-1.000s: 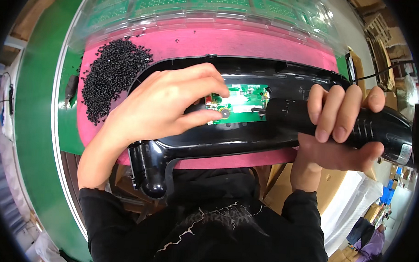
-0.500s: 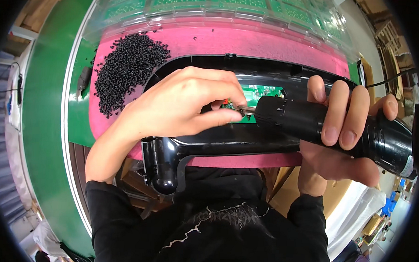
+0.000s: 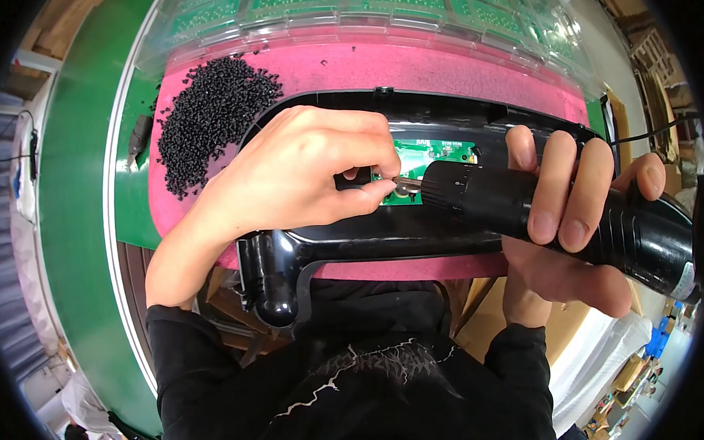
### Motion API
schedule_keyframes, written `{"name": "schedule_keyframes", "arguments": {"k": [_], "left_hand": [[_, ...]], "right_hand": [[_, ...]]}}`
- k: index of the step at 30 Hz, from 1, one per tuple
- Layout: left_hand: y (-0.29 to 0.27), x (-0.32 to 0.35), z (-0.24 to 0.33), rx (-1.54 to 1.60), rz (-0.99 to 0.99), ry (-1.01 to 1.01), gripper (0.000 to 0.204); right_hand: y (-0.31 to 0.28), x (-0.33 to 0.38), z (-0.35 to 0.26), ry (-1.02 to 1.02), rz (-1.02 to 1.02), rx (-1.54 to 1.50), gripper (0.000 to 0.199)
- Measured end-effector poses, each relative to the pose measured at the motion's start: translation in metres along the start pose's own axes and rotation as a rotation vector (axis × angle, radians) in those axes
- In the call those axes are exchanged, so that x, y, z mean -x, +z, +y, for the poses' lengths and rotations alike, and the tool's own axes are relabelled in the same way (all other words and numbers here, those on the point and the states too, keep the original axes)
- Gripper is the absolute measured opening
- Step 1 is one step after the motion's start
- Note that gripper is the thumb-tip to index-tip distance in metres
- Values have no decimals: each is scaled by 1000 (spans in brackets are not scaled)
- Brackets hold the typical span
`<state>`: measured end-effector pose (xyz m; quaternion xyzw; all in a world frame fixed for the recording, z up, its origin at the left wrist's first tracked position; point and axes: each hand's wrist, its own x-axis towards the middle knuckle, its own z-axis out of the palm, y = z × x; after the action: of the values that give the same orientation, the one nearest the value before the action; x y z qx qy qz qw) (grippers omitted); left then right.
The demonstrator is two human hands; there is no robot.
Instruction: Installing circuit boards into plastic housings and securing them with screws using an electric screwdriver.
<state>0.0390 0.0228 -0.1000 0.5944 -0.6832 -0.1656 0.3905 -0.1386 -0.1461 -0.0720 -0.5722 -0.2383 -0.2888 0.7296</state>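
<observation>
Fingers of left hand (image 3: 291, 179) pinching bit, right hand (image 3: 569, 227) wrapped round black electric screwdriver (image 3: 554, 211), lying crosswise, tip pointing left at green circuit board (image 3: 436, 155)

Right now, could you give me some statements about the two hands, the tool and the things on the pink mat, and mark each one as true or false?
1. The right hand grips a black electric screwdriver. True.
2. The screwdriver's tip points at the green circuit board inside the black plastic housing. True.
3. The left hand lies flat on the pile of black screws. False: it is over the housing, fingertips pinched at the screwdriver's bit, apart from the pile.
4. The housing rests on a blue mat. False: the pink mat is under it.
5. The screws lie to the right of the housing. False: they lie to its upper left.
</observation>
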Motion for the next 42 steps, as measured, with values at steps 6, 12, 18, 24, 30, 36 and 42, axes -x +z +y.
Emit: {"name": "schedule_keyframes", "arguments": {"k": [6,12,18,24,30,36,42], "left_hand": [[1,0,1,-53,16,-23,15],[2,-2,1,-56,39,-21,15],[-1,1,3,-131,39,-60,13],[-1,-2,4,-121,25,-67,13],[-1,2,3,-168,19,-72,14],[-1,-1,4,-141,7,-63,14],[0,1,2,-152,0,-63,13]], "right_hand": [[-1,0,0,13,-18,-3,69],[5,4,3,-80,117,11,64],[-7,9,-12,-57,300,147,37],[-7,9,-15,11,352,244,35],[-5,9,-9,43,350,274,35],[-8,12,-14,22,340,277,35],[-5,9,-11,59,301,300,36]]}}
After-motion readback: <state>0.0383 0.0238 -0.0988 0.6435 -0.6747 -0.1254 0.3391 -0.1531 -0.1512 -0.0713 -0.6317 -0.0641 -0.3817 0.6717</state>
